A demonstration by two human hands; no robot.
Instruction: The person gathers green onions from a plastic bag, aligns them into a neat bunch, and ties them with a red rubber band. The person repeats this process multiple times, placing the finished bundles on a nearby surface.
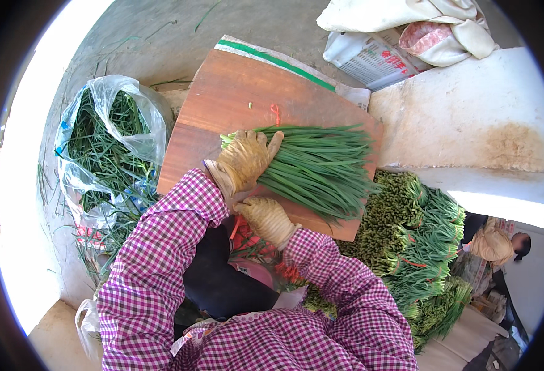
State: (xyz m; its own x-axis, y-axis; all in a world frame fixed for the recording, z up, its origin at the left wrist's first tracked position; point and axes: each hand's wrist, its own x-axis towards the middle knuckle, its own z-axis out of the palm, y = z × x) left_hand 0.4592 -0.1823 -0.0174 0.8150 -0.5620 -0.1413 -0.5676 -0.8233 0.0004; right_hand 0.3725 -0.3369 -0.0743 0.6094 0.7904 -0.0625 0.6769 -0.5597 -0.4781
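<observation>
A bundle of long green leafy stalks, which look like garlic chives, lies across a reddish wooden board. My left hand, in a stained tan glove, rests on the pale stem end with its fingers over the stalks. Below it, at the board's near edge, my right hand is curled in the same kind of glove; whether it holds anything is hidden. A red tie lies on the board just beyond the bundle, partly hidden by it. A small cut stem piece lies near the tie.
An open clear plastic bag full of loose green leaves stands left of the board. Many red-tied bundles are stacked at the right. Beyond them is another person. White sacks lie at the top right, by a pale ledge.
</observation>
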